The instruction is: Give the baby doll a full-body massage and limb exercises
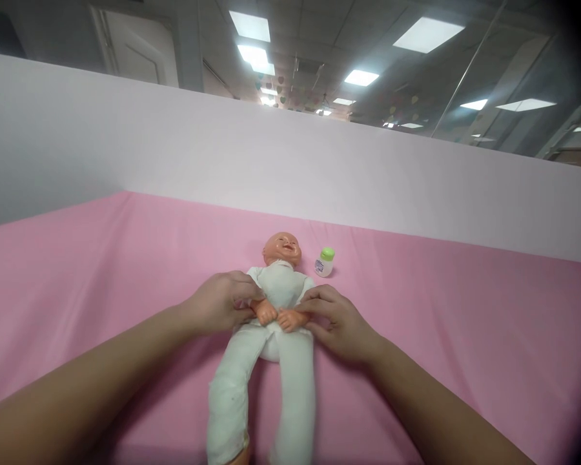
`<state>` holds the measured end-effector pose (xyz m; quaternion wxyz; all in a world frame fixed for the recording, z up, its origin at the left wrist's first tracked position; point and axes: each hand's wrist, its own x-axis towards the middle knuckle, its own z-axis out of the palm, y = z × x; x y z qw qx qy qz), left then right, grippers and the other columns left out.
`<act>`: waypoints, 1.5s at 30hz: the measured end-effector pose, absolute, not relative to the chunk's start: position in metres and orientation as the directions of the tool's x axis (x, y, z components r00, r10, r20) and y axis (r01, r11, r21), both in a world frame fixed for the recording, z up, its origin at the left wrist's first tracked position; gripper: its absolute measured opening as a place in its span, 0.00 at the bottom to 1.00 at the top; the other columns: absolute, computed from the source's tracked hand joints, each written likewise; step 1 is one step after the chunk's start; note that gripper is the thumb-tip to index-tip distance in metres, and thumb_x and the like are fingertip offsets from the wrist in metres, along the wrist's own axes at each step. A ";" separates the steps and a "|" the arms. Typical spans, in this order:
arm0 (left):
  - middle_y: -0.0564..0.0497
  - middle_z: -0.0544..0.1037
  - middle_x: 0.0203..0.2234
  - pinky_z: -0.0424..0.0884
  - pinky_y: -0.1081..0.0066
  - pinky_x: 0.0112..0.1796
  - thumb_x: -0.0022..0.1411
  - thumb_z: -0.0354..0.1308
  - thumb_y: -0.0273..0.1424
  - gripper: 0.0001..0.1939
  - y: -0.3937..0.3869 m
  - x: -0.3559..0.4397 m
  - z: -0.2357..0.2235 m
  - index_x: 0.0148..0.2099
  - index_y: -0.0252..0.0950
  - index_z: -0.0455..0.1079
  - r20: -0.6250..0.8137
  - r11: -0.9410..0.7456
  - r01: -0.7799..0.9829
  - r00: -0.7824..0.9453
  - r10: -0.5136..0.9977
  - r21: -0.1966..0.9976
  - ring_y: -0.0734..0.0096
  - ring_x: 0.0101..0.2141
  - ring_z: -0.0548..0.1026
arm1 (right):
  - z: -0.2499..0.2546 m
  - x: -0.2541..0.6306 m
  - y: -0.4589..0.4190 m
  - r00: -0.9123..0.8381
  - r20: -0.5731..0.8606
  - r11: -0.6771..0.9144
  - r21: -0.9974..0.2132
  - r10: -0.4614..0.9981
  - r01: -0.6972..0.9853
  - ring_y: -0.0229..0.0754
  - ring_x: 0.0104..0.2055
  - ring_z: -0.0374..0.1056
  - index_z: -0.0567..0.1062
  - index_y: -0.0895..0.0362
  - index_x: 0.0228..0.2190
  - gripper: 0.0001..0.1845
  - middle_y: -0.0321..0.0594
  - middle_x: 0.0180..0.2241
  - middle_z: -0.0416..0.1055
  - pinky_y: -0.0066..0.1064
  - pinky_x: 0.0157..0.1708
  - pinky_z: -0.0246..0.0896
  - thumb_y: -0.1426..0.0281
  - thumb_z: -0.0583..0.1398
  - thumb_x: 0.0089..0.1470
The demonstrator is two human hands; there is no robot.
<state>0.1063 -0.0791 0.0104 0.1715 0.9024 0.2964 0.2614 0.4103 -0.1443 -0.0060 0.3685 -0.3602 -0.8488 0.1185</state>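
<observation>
A baby doll point(281, 287) with a white cloth body and a plastic head lies on its back, head away from me. My left hand point(223, 300) is closed on the doll's arm at the left, near the wrist. On the other side, my right hand point(336, 320) pinches the doll's other arm, also by the wrist. The doll's two plastic hands meet over its lower belly. Its legs stretch toward me, and the feet are mostly cut off by the frame's lower edge.
A small bottle point(324, 263) with a green cap stands to the right of the doll's head. Pink sheeting point(407, 297) covers the surface under the doll. A white low wall point(271, 161) runs along the back, with glass above it.
</observation>
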 end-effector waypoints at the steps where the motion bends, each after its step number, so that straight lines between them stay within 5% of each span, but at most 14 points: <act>1: 0.50 0.82 0.41 0.74 0.62 0.43 0.58 0.65 0.34 0.15 -0.078 0.107 0.009 0.48 0.49 0.82 0.374 -0.774 0.449 0.692 0.617 0.447 0.57 0.42 0.78 | -0.008 0.409 -0.144 -0.479 0.537 0.718 -0.464 0.694 0.519 0.47 0.50 0.70 0.80 0.45 0.47 0.18 0.41 0.46 0.73 0.43 0.51 0.70 0.77 0.64 0.57; 7: 0.50 0.82 0.39 0.74 0.64 0.41 0.58 0.65 0.36 0.13 -0.076 0.108 0.006 0.47 0.45 0.80 0.393 -0.726 0.449 0.629 0.671 0.522 0.60 0.39 0.78 | -0.016 0.415 -0.134 -0.320 0.498 0.591 -0.652 0.806 0.474 0.47 0.48 0.72 0.80 0.47 0.45 0.15 0.40 0.45 0.76 0.43 0.51 0.70 0.72 0.66 0.56; 10: 0.50 0.82 0.42 0.75 0.63 0.41 0.60 0.65 0.40 0.15 -0.067 0.104 0.003 0.47 0.42 0.78 0.398 -0.572 0.454 0.425 0.813 0.683 0.61 0.39 0.79 | -0.020 0.430 -0.117 -0.020 0.453 0.436 -0.845 0.891 0.309 0.47 0.45 0.74 0.78 0.50 0.46 0.16 0.42 0.46 0.78 0.43 0.48 0.72 0.65 0.69 0.55; 13: 0.47 0.81 0.45 0.76 0.62 0.43 0.60 0.65 0.43 0.22 -0.045 0.092 -0.003 0.53 0.39 0.73 0.388 -0.426 0.322 0.177 0.905 0.846 0.59 0.42 0.80 | -0.026 0.453 -0.096 0.270 0.401 0.386 -0.916 0.875 0.110 0.49 0.47 0.76 0.73 0.53 0.52 0.30 0.44 0.44 0.80 0.46 0.51 0.71 0.59 0.73 0.50; 16: 0.47 0.80 0.44 0.77 0.62 0.42 0.58 0.67 0.42 0.26 -0.016 0.070 -0.012 0.55 0.38 0.68 0.295 -0.291 0.192 0.008 0.956 0.937 0.58 0.43 0.80 | -0.034 0.479 -0.081 0.368 0.274 0.299 -0.954 0.888 -0.009 0.49 0.46 0.77 0.69 0.53 0.56 0.37 0.42 0.41 0.81 0.47 0.53 0.71 0.57 0.73 0.49; 19: 0.45 0.79 0.42 0.77 0.60 0.39 0.57 0.66 0.42 0.26 0.005 0.048 -0.020 0.55 0.37 0.68 0.175 -0.152 0.215 -0.091 0.980 0.965 0.57 0.39 0.81 | -0.043 0.500 -0.074 0.373 0.130 0.164 -0.985 0.919 -0.061 0.47 0.42 0.77 0.72 0.53 0.53 0.33 0.42 0.41 0.80 0.44 0.49 0.76 0.54 0.71 0.50; 24: 0.43 0.79 0.47 0.72 0.55 0.47 0.62 0.59 0.47 0.26 0.008 0.037 -0.028 0.58 0.39 0.69 0.261 -0.075 0.664 -0.185 0.948 0.744 0.51 0.46 0.78 | -0.052 0.514 -0.071 0.359 0.078 0.066 -0.997 0.930 0.045 0.45 0.39 0.76 0.74 0.55 0.48 0.28 0.43 0.42 0.79 0.36 0.39 0.77 0.54 0.70 0.51; 30: 0.38 0.78 0.49 0.70 0.54 0.45 0.69 0.47 0.47 0.26 -0.009 0.041 -0.023 0.57 0.35 0.71 0.337 -0.179 0.919 0.054 0.940 0.352 0.44 0.49 0.75 | -0.054 0.519 -0.068 0.370 0.058 -0.033 -0.971 0.927 0.235 0.41 0.28 0.73 0.75 0.54 0.47 0.30 0.38 0.31 0.78 0.28 0.24 0.67 0.54 0.73 0.46; 35: 0.37 0.77 0.51 0.68 0.49 0.51 0.70 0.44 0.48 0.26 -0.003 0.028 -0.025 0.51 0.37 0.75 0.280 -0.143 0.958 0.070 0.958 0.250 0.41 0.53 0.71 | -0.055 0.525 -0.068 0.390 0.004 -0.109 -0.958 0.921 0.266 0.40 0.21 0.69 0.73 0.55 0.50 0.35 0.38 0.26 0.77 0.28 0.18 0.63 0.53 0.73 0.45; 39: 0.37 0.69 0.61 0.63 0.45 0.57 0.69 0.48 0.44 0.25 -0.009 0.027 -0.026 0.60 0.38 0.72 0.446 -0.198 0.965 0.104 0.889 0.169 0.39 0.61 0.64 | -0.053 0.524 -0.070 0.386 -0.021 -0.119 -0.966 0.922 0.231 0.39 0.23 0.70 0.72 0.56 0.50 0.34 0.38 0.25 0.76 0.29 0.21 0.68 0.54 0.73 0.47; 43: 0.39 0.69 0.59 0.64 0.49 0.59 0.63 0.56 0.40 0.24 -0.048 0.046 -0.021 0.59 0.39 0.71 0.591 -0.521 0.851 0.384 0.710 0.072 0.44 0.60 0.66 | -0.052 0.521 -0.070 0.417 -0.011 -0.103 -0.974 0.909 0.200 0.38 0.22 0.69 0.70 0.55 0.50 0.32 0.37 0.25 0.75 0.28 0.22 0.69 0.56 0.72 0.49; 45: 0.40 0.69 0.60 0.65 0.49 0.59 0.61 0.58 0.38 0.25 -0.074 0.061 -0.018 0.60 0.41 0.69 0.547 -0.727 0.685 0.593 0.591 0.044 0.45 0.59 0.67 | -0.052 0.521 -0.070 0.431 -0.003 -0.095 -0.976 0.903 0.193 0.38 0.22 0.69 0.70 0.55 0.50 0.31 0.36 0.25 0.75 0.27 0.22 0.69 0.57 0.72 0.49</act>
